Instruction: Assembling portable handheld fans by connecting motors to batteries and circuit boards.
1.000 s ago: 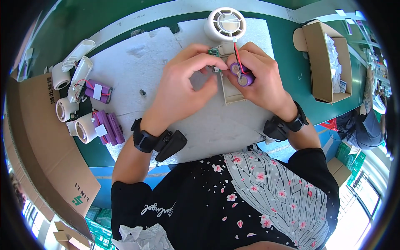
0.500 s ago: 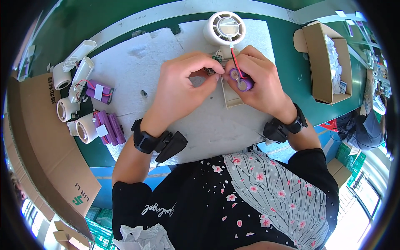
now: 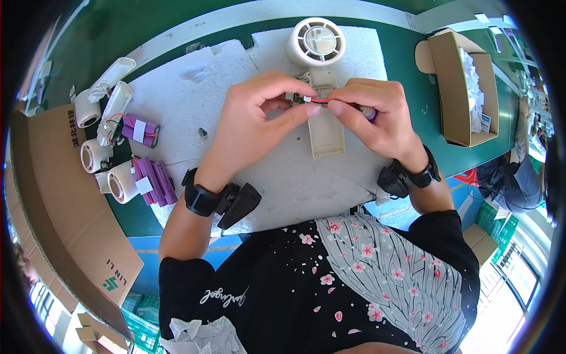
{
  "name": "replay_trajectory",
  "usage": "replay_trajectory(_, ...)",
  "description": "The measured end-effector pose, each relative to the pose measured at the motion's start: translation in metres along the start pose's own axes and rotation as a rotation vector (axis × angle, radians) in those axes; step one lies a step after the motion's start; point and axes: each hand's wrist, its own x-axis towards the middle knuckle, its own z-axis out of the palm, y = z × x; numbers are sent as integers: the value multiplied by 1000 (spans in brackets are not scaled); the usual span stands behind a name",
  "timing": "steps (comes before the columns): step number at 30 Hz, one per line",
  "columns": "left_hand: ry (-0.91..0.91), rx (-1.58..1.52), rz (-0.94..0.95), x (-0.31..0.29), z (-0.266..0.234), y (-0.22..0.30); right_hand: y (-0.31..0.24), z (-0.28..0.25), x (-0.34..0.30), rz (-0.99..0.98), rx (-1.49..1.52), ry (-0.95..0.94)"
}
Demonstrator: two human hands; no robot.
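Note:
A white handheld fan [image 3: 296, 49] lies on the foam sheet, its round grille at the far end and its open handle shell [image 3: 328, 138] pointing toward me. Over the shell, my left hand [image 3: 250, 121] pinches a small green circuit board [image 3: 291, 97] between thumb and fingers. My right hand [image 3: 377, 112] grips red and black wires [image 3: 319, 101] between thumb and forefinger. At their left end a small white connector [image 3: 307, 100] meets the board's edge; whether it is seated, I cannot tell. A purple battery cell [image 3: 369, 112] is tucked in my right hand, mostly hidden by the fingers.
On the left lie several white fan parts [image 3: 121, 183] and purple battery packs [image 3: 154, 182] with wires, beside a large cardboard sheet [image 3: 76, 194]. At right stands an open cardboard box [image 3: 466, 133] holding white packets. White foam [image 3: 283, 183] covers the green table.
My right hand has turned, hiding most of the battery cell. The wires and connector have swung down from near the fan head to the board. More of the handle shell shows.

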Motion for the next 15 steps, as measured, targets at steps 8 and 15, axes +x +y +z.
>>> replay_trajectory(8, 122, -25, -20, -2, 7, -1, 5, 11, 1, -138, -161, 132)
replay_trajectory(15, 159, 194, 115, -2, 9, -2, 5, 14, 0, -152, -244, 82)
